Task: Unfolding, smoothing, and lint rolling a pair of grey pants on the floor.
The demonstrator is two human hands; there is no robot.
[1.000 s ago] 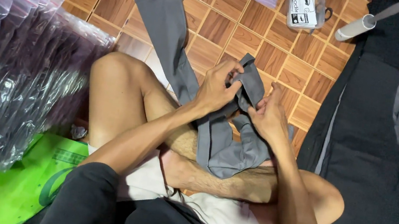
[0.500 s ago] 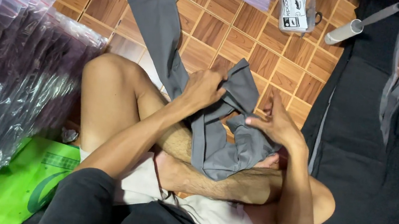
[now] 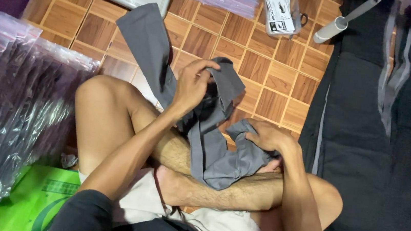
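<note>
A person sits cross-legged on a wooden parquet floor [image 3: 271, 81], seen from above, working a grey garment [image 3: 212, 147] across their lap. To the left leans a row of dark clothes in clear plastic bags [image 3: 5, 108]; to the right lies a spread of black garments [image 3: 368, 139]. The grey garment's long axis runs diagonally, one long strip trailing up and left over the floor while the bunched end rests on the crossed shins. The left hand [image 3: 192, 85] lifts a fold, fingers pinching the cloth so it opens. The right hand [image 3: 265, 137] is curled closed, gripping the bunched lower part to hold it steady. A white lint roller [image 3: 335, 28] lies at the top.
</note>
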